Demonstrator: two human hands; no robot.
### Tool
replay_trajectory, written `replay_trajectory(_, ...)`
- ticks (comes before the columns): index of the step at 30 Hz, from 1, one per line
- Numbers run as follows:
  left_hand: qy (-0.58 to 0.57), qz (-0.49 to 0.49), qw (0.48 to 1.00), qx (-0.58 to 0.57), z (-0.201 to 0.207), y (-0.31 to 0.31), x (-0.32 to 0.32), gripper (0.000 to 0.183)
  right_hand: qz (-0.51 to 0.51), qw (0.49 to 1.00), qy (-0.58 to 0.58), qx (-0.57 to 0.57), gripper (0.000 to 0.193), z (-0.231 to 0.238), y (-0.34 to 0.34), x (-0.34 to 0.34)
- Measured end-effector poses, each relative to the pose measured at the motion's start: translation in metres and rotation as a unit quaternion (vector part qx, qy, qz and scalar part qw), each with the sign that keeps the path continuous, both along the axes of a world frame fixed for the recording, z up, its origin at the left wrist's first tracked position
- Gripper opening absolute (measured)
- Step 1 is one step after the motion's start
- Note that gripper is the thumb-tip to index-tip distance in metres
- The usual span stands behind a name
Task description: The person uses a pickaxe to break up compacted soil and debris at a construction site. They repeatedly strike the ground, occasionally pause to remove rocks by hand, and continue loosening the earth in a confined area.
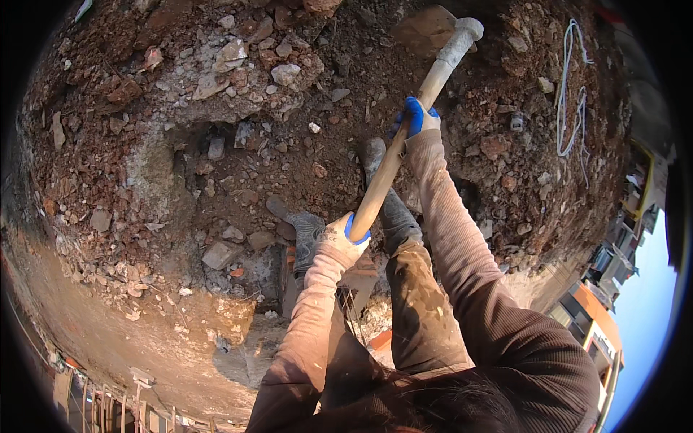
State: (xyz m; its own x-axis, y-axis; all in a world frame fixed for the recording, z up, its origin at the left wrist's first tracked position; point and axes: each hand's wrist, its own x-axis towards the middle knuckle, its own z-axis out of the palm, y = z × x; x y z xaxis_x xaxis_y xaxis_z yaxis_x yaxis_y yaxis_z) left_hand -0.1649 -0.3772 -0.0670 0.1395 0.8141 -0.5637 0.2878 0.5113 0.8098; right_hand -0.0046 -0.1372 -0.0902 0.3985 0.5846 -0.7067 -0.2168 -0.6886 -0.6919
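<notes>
Both left hand (344,237) and right hand (419,118), blue-and-white-gloved, grip pale wooden-handled metal hoe (385,173) mid-frame; likely digging, next stroke needs aim.

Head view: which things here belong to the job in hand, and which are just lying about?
Part of the job:
Wooden-handled hoe, held by the left grip and right grip
Dark soil beside its blade, apparently

Just lying about, it seems:
White cord, far right
Pale stone, upper left of centre
Small roundish object, kind unclear
</notes>
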Motion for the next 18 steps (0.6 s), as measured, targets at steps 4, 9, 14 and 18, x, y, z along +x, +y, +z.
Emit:
replay_trajectory(4, 0.034, 0.021, 0.998, -0.042, -0.01, 0.065, 0.046, 0.037, 0.016, 0.999, -0.039, -0.034, 0.024, -0.047, 0.065, 0.028)
replay_trajectory(9, 0.044, 0.082, 0.927, -0.365, 0.091, -0.066, 0.047, 0.04, 0.263, 0.918, -0.144, -0.261, 0.052, -0.07, -0.116, -0.029)
replay_trajectory(14, 0.112, 0.046, 0.956, -0.266, 0.115, -0.118, 0.104, 0.04, 0.305, 0.865, -0.117, -0.38, 0.049, -0.076, -0.196, 0.036)
replay_trajectory(18, 0.115, 0.066, 0.963, -0.233, 0.104, -0.062, 0.153, 0.038, 0.242, 0.934, -0.106, -0.24, 0.032, -0.054, -0.099, 0.062)
